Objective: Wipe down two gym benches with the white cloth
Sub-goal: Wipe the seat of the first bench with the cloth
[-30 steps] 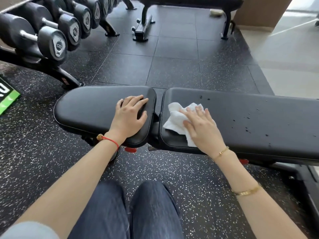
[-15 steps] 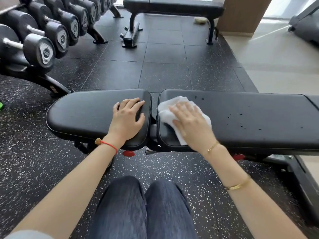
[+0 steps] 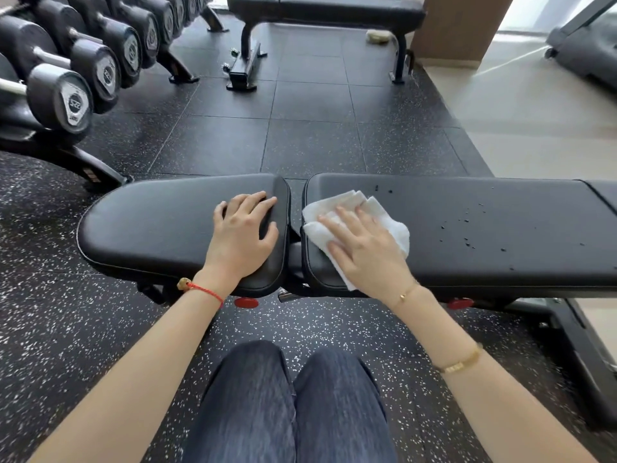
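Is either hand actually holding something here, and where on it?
Nothing is gripped. The right hand presses flat on the white cloth's middle; the left hand rests on the seat pad.

Smooth, faintly glossy black bench padding (image 3: 467, 228); soft crumpled white cloth (image 3: 384, 215); speckled matt rubber floor (image 3: 66, 312).

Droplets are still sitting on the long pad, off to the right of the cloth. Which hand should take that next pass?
The right hand. It already presses the white cloth flat on the long pad, with the droplets just beyond it. The left hand rests on the seat pad, bracing, with no cloth.
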